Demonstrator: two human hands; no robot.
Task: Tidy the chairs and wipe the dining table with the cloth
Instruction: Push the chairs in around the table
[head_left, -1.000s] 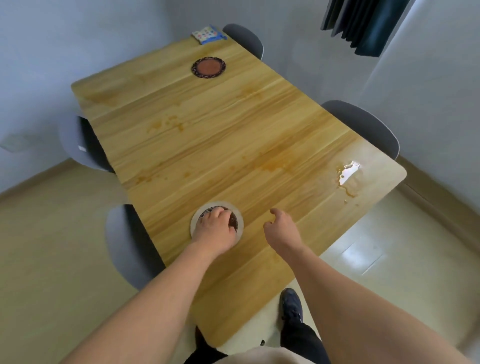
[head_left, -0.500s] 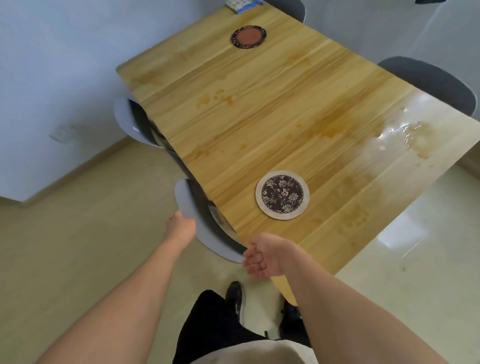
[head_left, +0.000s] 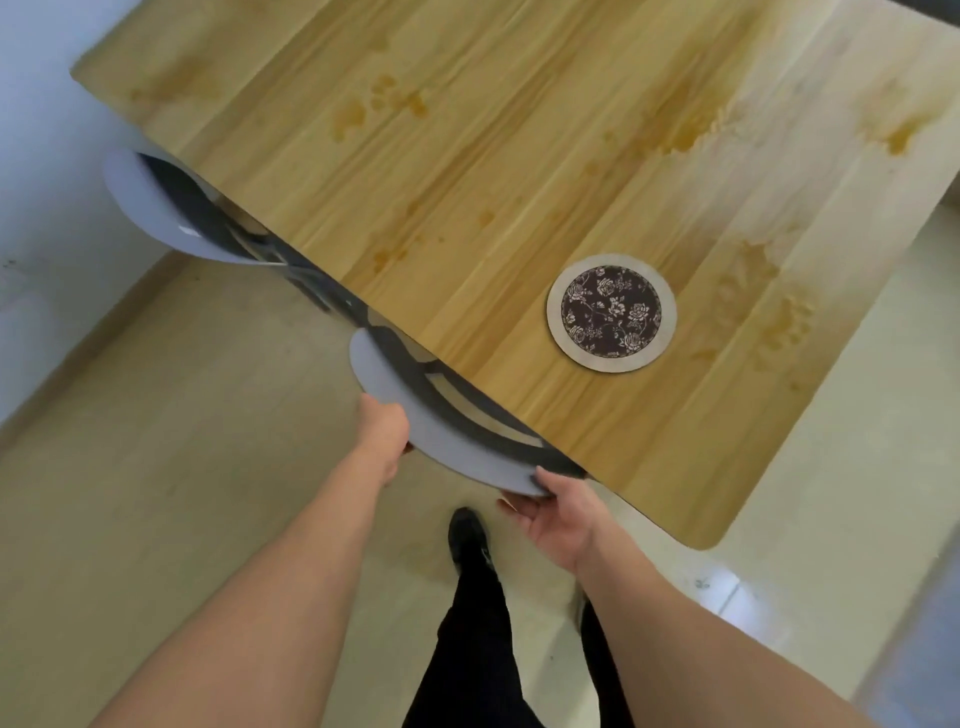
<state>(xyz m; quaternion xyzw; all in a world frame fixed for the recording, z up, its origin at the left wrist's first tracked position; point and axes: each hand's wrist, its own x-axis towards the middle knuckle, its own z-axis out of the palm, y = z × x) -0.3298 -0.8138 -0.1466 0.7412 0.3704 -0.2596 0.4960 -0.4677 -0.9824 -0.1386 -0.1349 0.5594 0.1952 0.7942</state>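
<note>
Left hand (head_left: 384, 431): grips the left part of the near chair's backrest edge; its fingers curl round behind the rim and are hidden from view.
Right hand (head_left: 558, 512): holds the right end of the same backrest, thumb on top of the rim, fingers (head_left: 511, 506) curled underneath it.
Near chair (head_left: 441, 441): grey curved backrest, dark seat tucked partly under the worktop's long edge, directly in front of the person.
Far chair (head_left: 150, 208): same grey shell, further along the same edge, also partly under the worktop.
Worktop (head_left: 519, 156): light wood grain, marked with orange-brown stain patches in several places; a paler glare falls across its right side.
Coaster (head_left: 612, 312): round, pale rim, dark centre with a white flower pattern, lying flat on the worktop near the near chair.
Writing: no brand, label or lettering can be read anywhere.
Floor (head_left: 182, 441): pale, glossy; one black shoe (head_left: 469, 535) and dark trouser legs stand on it below the hands.
Cloth: not seen in this view.
</note>
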